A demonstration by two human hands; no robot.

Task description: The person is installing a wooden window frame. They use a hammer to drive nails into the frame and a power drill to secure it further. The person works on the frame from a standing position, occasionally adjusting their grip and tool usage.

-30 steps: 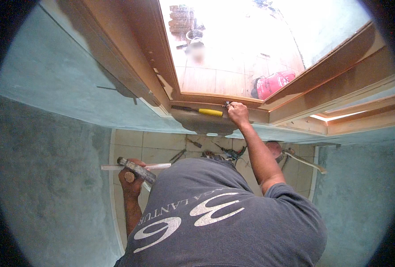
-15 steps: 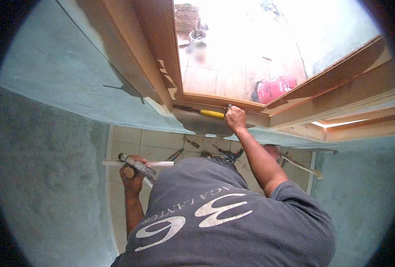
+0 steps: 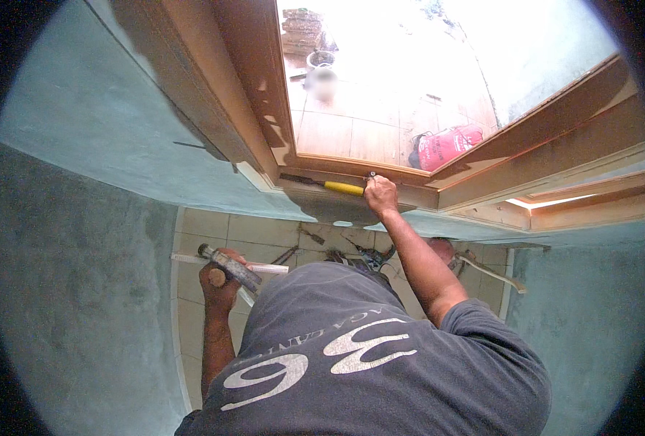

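Head view: yellow-handled tool (image 3: 343, 188) lies lengthwise along the wooden sill (image 3: 418, 195), butt end just left of the right hand (image 3: 381, 195), the nearer grip, its fingers pinched on a small dark piece (image 3: 370, 175); left hand (image 3: 220, 292), lower and farther off, clamped round a hammer (image 3: 241, 273).

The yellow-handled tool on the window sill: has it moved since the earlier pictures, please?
No, not visibly. Judged against the wooden window frame, the yellow-handled tool keeps its place along the lower edge; only the camera view shifts slightly.
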